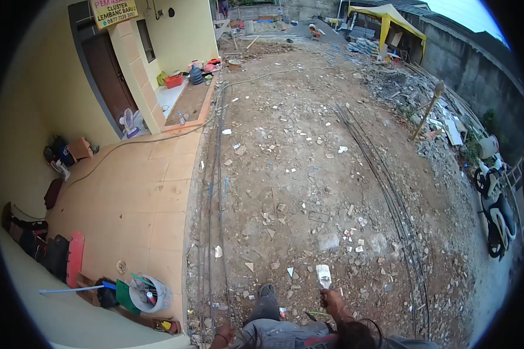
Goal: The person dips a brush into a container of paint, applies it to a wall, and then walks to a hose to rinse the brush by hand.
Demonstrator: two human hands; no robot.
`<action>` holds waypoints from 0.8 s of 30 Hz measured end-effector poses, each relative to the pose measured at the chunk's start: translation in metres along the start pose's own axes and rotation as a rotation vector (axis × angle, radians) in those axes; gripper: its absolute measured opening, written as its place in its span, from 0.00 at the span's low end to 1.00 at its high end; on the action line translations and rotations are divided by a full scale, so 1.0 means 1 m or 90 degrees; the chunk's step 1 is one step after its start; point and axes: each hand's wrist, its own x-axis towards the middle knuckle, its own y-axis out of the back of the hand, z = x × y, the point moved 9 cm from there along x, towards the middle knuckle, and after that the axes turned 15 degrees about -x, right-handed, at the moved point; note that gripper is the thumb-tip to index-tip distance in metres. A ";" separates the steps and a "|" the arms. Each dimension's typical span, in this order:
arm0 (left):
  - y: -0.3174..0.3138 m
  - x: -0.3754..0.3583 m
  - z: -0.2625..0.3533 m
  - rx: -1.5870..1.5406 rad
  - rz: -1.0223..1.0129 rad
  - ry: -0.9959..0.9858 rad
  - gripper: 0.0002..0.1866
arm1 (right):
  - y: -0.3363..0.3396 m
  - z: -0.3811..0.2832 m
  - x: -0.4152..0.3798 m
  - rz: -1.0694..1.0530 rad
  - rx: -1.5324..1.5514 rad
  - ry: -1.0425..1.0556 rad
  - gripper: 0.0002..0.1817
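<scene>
My right hand (pixel 333 302) is closed around the handle of a paintbrush (pixel 324 276), its broad pale head pointing forward over the rubble-strewn ground. At the bottom edge, left of my leg, hangs my left hand (pixel 223 334). It is small and dim in the picture, so its fingers cannot be made out, nor whether anything is in them. Between the two hands, one of my shoes (pixel 266 289) rests on the dirt. Long thin metal bars (pixel 211 232) lie on the ground close to my left hand.
A bucket (pixel 151 292) holding tools stands on the tiled porch (pixel 157 192) at left. More long bars (pixel 384 192) run along the right side. A parked motorbike (pixel 496 215), a stick with a round top (pixel 429 110) and rubble (pixel 390 87) line the right. A hose (pixel 151 139) crosses the porch.
</scene>
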 end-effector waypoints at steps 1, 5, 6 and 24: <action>-0.062 0.026 0.051 -0.007 -0.114 -0.024 0.09 | -0.011 -0.051 -0.002 0.004 0.000 0.065 0.04; -0.306 0.018 0.217 0.360 -0.156 -0.271 0.11 | -0.030 -0.230 -0.008 0.050 0.015 0.217 0.05; -0.367 0.002 0.235 0.394 -0.213 -0.267 0.12 | -0.028 -0.260 -0.007 0.081 0.026 0.217 0.06; -1.155 -0.094 0.225 0.152 -0.595 0.069 0.11 | -0.117 -0.810 0.335 -0.066 -0.021 0.279 0.14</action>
